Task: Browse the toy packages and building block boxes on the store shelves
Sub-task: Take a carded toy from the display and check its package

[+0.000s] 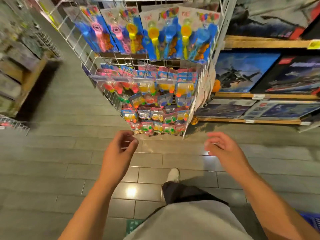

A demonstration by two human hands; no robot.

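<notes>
A white wire rack (86,54) stands ahead of me, hung with toy packages. Blue blister packs (156,37) with pink, yellow and blue wands fill its top row. Smaller packs (155,89) with bright balls hang in the rows below. To the right, wooden shelves hold building block boxes; one blue box (242,71) pictures a helicopter. My left hand (119,149) and my right hand (223,149) hover in front of the rack's bottom, fingers loosely curled, each holding nothing and touching nothing.
Grey tiled floor (60,153) stretches out around me, with my shoe (173,174) stepping forward. More wooden shelving (26,78) stands blurred at the left. A low wire basket (12,124) sits at the left edge. Something blue (311,222) shows at the lower right corner.
</notes>
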